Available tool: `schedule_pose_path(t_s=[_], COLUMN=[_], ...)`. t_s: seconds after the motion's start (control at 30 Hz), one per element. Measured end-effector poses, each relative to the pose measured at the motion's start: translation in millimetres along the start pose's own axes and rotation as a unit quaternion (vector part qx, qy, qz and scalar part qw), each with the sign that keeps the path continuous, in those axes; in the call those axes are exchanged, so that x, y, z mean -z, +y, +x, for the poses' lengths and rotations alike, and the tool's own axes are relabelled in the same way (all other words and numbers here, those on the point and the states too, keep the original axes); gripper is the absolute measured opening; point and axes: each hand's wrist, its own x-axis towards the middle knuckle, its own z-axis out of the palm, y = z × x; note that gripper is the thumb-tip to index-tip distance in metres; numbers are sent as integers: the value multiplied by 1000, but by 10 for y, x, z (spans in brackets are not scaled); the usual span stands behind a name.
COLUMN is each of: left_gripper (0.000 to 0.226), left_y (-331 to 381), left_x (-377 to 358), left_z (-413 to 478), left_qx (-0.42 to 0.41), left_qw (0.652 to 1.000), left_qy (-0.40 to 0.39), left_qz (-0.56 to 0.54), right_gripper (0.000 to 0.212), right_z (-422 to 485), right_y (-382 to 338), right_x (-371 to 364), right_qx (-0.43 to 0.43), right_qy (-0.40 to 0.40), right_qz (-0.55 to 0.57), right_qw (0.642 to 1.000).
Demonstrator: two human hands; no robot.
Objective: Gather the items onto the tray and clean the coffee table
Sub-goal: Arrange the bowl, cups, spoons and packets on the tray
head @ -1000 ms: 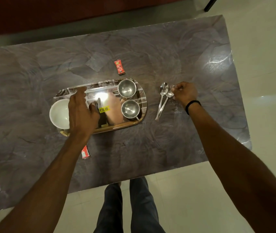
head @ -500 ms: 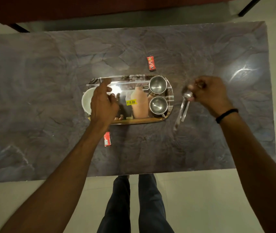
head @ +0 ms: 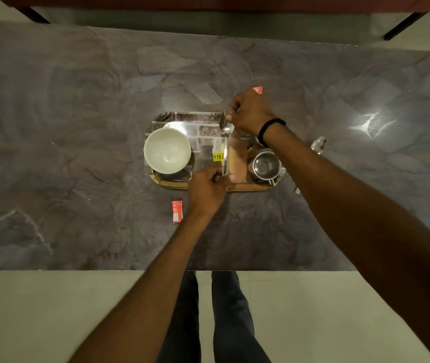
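A shiny steel tray (head: 203,117) lies mid-table. On its left sits a white bowl (head: 167,150), on its right a steel cup (head: 265,165); my right forearm covers the tray's far right corner. My right hand (head: 250,113) pinches a spoon (head: 225,138) at its bowl end and holds it over the tray, handle pointing toward me. My left hand (head: 206,189) is curled at the tray's front rim, fingertips at the handle's tip; whether it grips is unclear. A second spoon (head: 318,145) lies on the table, right of my arm. Red sachets lie at the near side (head: 177,211) and the far side (head: 257,89).
The dark marble coffee table (head: 77,127) spreads wide on both sides of the tray. A yellow price sticker (head: 218,156) is on the tray. A dark red sofa edge (head: 208,2) runs along the far side. My legs (head: 208,323) stand at the near edge.
My right hand lifted one spoon off the table and carried it left over the tray. My left hand left the bowl and came to the tray's front rim.
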Motion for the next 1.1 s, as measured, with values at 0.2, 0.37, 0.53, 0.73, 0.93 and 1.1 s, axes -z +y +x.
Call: schedule_pose_path(t_s=[0.2,0.37,0.53,0.73,0.93,1.1], left_gripper=[12,14,15,17,18,22], left_y=[-70,-143,-108,-112,-176,-137], left_x=[-211,-464,-601,-660,-631,-520], left_z=[-9,8,34,27,48,-146], left_qx=[31,-7,-30,-35,-23,-25], left_qw=[987,976,966,967,972,981], left_qy=[95,132,134,126,125,132], left_qz=[124,175,219,220,197,137], right_gripper=[21,23,22,18,20,19], right_z=[123,194,190,177,105,7], right_y=[107,169,224,239,249,409], right_x=[-145,-112,-114,-78,-85,279], right_qx=[41,51,52,45,40,13], right_qy=[-21,-23,-11,9,4,13], right_qz=[-145,-201,-219,-221,-192,-101], right_qw=[988,978,974,974,981,995])
